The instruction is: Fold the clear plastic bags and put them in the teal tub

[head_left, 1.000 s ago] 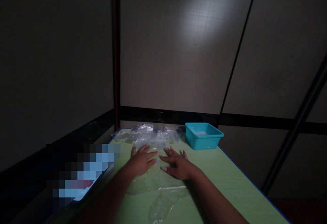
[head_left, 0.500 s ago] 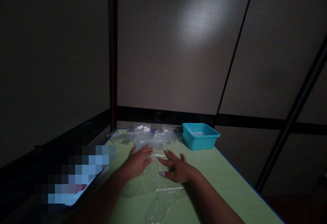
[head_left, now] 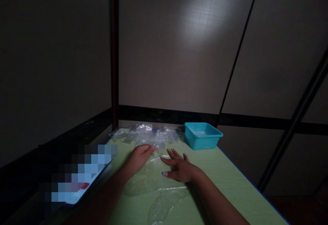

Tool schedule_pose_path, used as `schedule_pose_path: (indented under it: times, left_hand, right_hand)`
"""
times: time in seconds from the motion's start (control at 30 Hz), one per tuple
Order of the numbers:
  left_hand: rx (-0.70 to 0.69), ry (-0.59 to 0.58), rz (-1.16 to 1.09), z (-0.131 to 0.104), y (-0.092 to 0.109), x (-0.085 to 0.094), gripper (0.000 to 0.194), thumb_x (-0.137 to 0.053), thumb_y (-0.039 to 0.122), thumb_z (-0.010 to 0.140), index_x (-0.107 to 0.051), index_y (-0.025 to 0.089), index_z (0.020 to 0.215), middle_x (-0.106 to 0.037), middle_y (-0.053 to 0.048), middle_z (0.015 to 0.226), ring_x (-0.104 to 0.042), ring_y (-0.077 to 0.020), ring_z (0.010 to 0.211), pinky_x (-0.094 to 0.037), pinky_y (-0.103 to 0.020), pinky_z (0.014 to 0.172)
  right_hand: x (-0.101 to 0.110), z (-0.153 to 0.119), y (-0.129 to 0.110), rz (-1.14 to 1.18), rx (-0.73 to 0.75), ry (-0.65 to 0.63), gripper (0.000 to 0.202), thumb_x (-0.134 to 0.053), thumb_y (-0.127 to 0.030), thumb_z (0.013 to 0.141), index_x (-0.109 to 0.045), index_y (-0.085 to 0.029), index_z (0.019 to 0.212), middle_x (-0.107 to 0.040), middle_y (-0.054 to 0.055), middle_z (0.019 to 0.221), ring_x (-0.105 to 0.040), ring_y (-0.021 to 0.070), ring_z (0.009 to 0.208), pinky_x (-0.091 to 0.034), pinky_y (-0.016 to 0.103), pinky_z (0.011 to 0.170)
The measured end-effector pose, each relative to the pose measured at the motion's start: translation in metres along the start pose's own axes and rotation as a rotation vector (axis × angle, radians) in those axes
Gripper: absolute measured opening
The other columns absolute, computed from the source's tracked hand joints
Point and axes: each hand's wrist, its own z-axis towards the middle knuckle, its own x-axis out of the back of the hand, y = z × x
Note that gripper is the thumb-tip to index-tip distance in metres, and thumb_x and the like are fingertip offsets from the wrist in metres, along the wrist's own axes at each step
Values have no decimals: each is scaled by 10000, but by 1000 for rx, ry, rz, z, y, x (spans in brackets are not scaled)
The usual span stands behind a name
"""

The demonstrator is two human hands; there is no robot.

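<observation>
In the head view, our right hand lies splayed, palm down, on the clear, thin plastic sheet over the pale green bench. Apart from it, our left hand curls, fingers partly hidden; whether it pinches plastic, we cannot tell.

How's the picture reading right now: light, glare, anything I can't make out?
Head view: dim overall, with a bright glare patch on the back wall; head view: the clear plastic nearly vanishes against the green tabletop, bar shiny creases; head view: pixel blocks hide most of the pale object at left.
</observation>
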Motion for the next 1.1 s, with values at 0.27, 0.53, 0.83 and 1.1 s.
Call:
schedule_pose_path:
  times: [0.27,0.53,0.83,1.1]
  left_hand:
    - [-34,14,-113,0,-3,-2,254,-464,418,792,-540,177,769,-620,-16,761,-612,-167,728,-448,-277,707]
    - [-103,-50,116,-8,-1,-5,204,-516,356,772,-536,190,889,-593,-13,822,-566,-153,731,-433,-259,678]
    - [-193,-18,304,-6,-1,-2,277,-388,378,844,-547,182,730,-562,-10,710,-532,-160,718,-407,-249,672]
    - [-259,-167,393,-11,3,-2,313,-352,360,870,-617,192,858,-626,-42,858,-548,-173,850,-406,-261,791]
  right_hand:
    - [1,-1,-3,-9,-10,-2,679,-450,-661,709,-209,-454,1309,21,1,1459,92,272,1313,66,597,953]
    - [4,-3,-6,7,-16,-26,690,-450,-664,707,-207,-443,1314,47,7,1459,117,274,1308,86,587,953]
    - [2,-1,-3,51,52,128,629,-547,-622,666,-419,-369,1229,-146,37,1452,-21,271,1324,26,581,975]
    - [-3,3,2,42,20,309,544,-409,-484,817,-316,-263,1305,-299,74,1397,-212,238,1289,-29,540,1011]
